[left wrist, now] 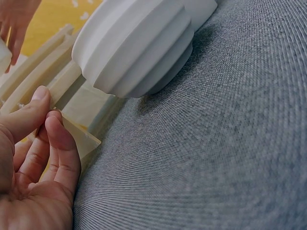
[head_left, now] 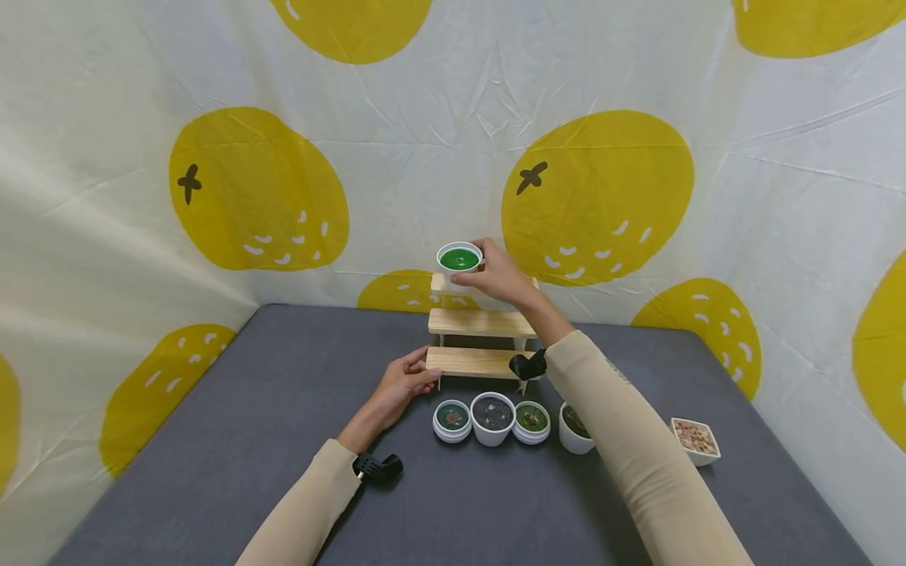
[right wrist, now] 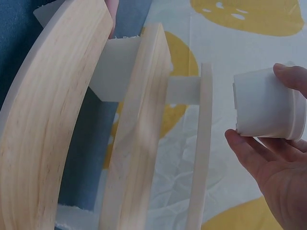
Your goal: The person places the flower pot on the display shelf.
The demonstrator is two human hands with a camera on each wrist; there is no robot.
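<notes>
A small three-tier stand of pale wooden shelves point(head_left: 470, 362) stands at the back of the table. My left hand point(head_left: 400, 387) pinches the left end of its lowest shelf between thumb and fingers. Over the left part of the top shelf point(right wrist: 201, 139), my right hand point(head_left: 504, 275) grips a white pot point(head_left: 459, 259) with a bright green surface inside. The right wrist view shows this pot point(right wrist: 264, 105) apart from the shelf, thumb on one side and fingers on the other.
In front of the stand sit a ribbed white pot point(head_left: 452, 421), a taller white pot point(head_left: 493, 417), another low pot point(head_left: 531, 421) and a pot point(head_left: 575, 434) partly behind my right sleeve. A square white bowl point(head_left: 695, 442) of brownish pieces stands right. A patterned curtain point(head_left: 425, 181) hangs behind.
</notes>
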